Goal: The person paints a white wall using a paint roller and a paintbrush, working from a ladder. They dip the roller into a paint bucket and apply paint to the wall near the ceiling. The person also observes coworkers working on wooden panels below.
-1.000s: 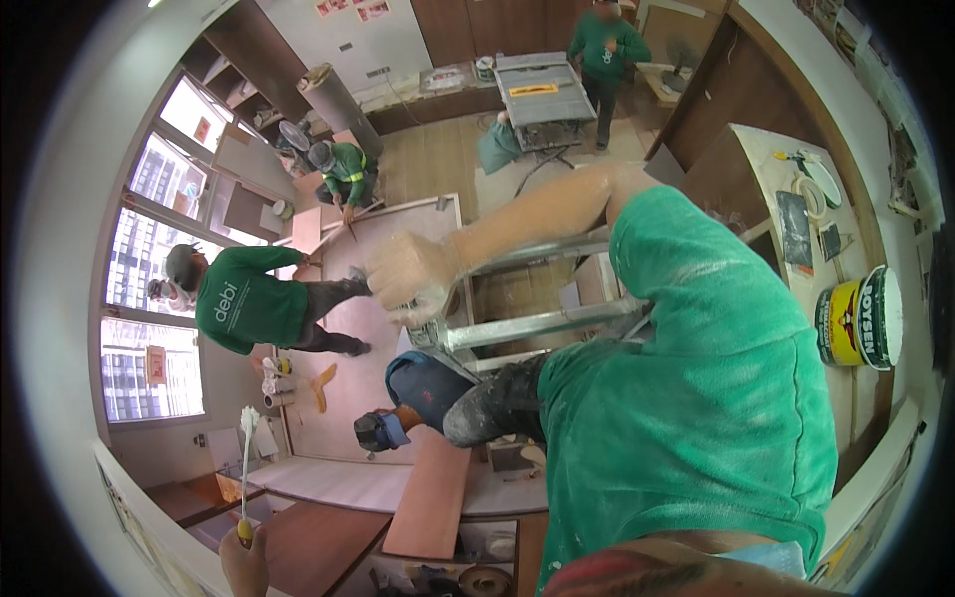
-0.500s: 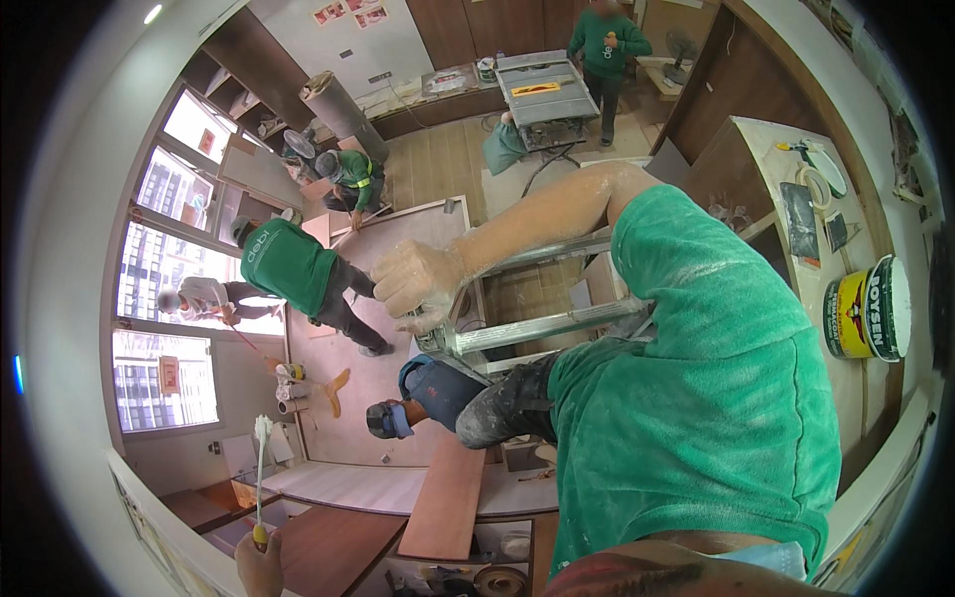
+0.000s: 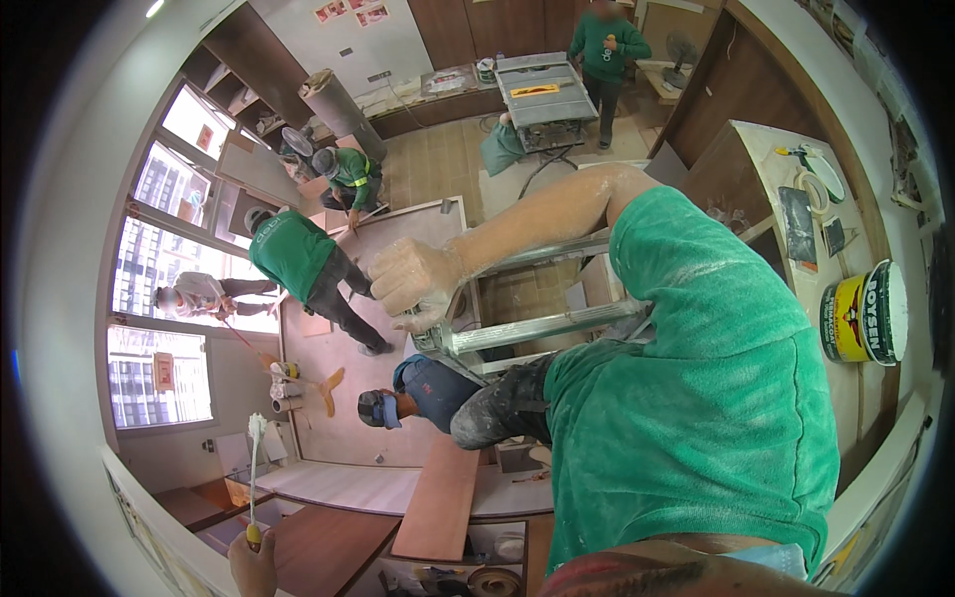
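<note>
The left hand [image 3: 254, 567] stays closed around an upright white-headed tool [image 3: 253, 485], apart from the ladder [image 3: 547, 327] where the right hand [image 3: 408, 282] stays curled, its hold unclear, while a co-worker [image 3: 293, 257] bends farther, the handwork unchanged.

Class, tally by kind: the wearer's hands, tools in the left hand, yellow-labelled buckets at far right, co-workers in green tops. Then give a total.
Wearer's hands: 2
Yellow-handled tool: 1
Yellow-labelled bucket: 1
Green-topped co-workers: 3
Total: 7

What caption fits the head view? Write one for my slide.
Left hand holding a white-tipped stick, right hand curled near a metal ladder, bucket at right.
</note>
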`<action>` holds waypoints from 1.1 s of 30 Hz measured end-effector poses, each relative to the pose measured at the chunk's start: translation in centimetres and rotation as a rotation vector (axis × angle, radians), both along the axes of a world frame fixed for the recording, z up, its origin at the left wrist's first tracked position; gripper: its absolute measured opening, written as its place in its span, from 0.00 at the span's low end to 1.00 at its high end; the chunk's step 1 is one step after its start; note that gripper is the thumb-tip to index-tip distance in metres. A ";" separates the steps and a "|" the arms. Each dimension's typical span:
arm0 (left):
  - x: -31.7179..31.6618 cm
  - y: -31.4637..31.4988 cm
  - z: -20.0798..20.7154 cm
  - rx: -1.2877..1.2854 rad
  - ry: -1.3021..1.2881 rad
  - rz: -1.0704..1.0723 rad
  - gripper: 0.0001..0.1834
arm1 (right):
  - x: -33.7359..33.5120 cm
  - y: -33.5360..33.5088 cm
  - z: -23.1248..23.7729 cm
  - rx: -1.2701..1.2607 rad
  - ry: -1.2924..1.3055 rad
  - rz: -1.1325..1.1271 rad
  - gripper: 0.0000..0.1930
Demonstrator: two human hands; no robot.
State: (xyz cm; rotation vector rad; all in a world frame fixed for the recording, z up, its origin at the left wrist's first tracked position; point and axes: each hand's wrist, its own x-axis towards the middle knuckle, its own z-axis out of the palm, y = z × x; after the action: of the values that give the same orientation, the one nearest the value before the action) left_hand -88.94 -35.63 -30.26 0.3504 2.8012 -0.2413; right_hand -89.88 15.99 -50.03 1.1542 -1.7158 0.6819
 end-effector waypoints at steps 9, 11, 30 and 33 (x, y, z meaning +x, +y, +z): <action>0.0 0.1 0.2 0.007 -0.020 0.028 0.25 | 0.1 0.0 0.1 0.007 0.003 -0.006 0.18; 0.0 0.1 0.2 0.020 -0.021 0.020 0.25 | 0.1 0.0 0.2 0.008 -0.005 -0.001 0.18; 0.1 0.1 0.2 0.069 -0.031 0.007 0.25 | 0.1 -0.1 -0.1 -0.006 -0.024 0.012 0.18; 0.0 0.0 0.2 0.054 -0.034 0.005 0.25 | 0.1 0.0 0.1 -0.003 -0.025 0.015 0.17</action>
State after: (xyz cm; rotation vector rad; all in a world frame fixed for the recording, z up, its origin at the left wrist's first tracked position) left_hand -88.93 -35.63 -30.02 0.3563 2.7790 -0.1580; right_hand -89.80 15.96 -49.92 1.1617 -1.7278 0.7107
